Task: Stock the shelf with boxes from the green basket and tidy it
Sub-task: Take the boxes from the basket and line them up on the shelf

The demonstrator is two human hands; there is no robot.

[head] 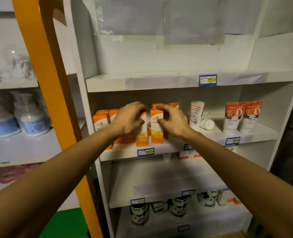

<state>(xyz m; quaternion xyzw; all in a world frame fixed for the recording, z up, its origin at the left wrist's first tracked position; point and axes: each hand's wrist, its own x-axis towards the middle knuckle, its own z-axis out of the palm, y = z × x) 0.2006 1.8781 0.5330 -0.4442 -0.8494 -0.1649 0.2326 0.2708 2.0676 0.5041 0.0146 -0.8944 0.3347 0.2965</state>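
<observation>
Several tall orange-and-white boxes stand upright on the middle shelf (pixel 159 149) of a white unit. My left hand (pixel 128 117) grips the top of one front box (pixel 141 134). My right hand (pixel 173 120) grips the top of the box beside it (pixel 156 133), with a narrow gap between the two. More orange boxes (pixel 101 121) stand to the left, and others behind are partly hidden by my hands. The green basket is not in view.
Right of the boxes stand a white tube (pixel 196 114), a small white bottle lying down (pixel 207 124) and two rose-printed tubes (pixel 242 115). Cans (pixel 139 214) fill the lower shelf. An orange post (pixel 44 74) separates a left shelf with blue-labelled jars (pixel 33 121).
</observation>
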